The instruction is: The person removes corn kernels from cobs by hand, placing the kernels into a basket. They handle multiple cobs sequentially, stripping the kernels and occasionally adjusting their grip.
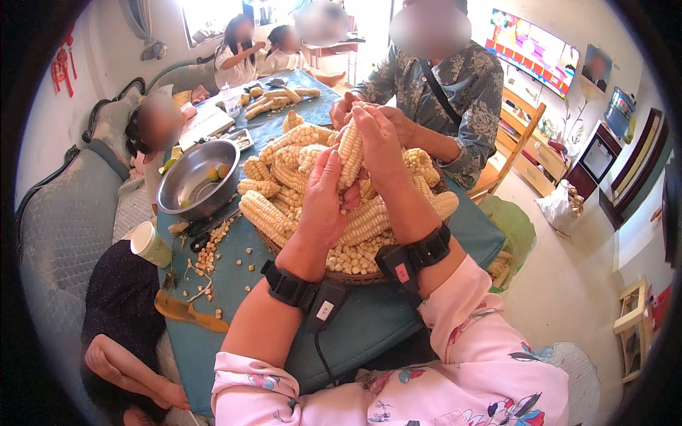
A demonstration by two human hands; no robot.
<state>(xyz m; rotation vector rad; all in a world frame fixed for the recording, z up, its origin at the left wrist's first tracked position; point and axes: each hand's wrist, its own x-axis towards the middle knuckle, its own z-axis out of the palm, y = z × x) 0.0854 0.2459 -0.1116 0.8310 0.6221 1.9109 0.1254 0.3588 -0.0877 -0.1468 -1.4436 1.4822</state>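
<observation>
An ear of dried corn [350, 154] is held tilted between my two hands, above a heaped basket. My left hand [325, 197] grips its lower left side, thumb laid along the kernels. Around its upper right side curls my right hand [379, 144], with the fingers near the tip. Beneath them, the woven basket [354, 278] carries many pale corn cobs [266, 215] and a layer of loose kernels [359, 258] at the near side. Black straps with small boxes circle both my wrists.
A metal bowl [198, 181] with some fruit stands left of the basket. Loose kernels, a paper cup [151, 245] and a yellow comb [192, 313] lie along the table's left side. Across the corner, a person in a patterned shirt [442, 90] has hands near mine. Stripped cobs [282, 100] lie farther back.
</observation>
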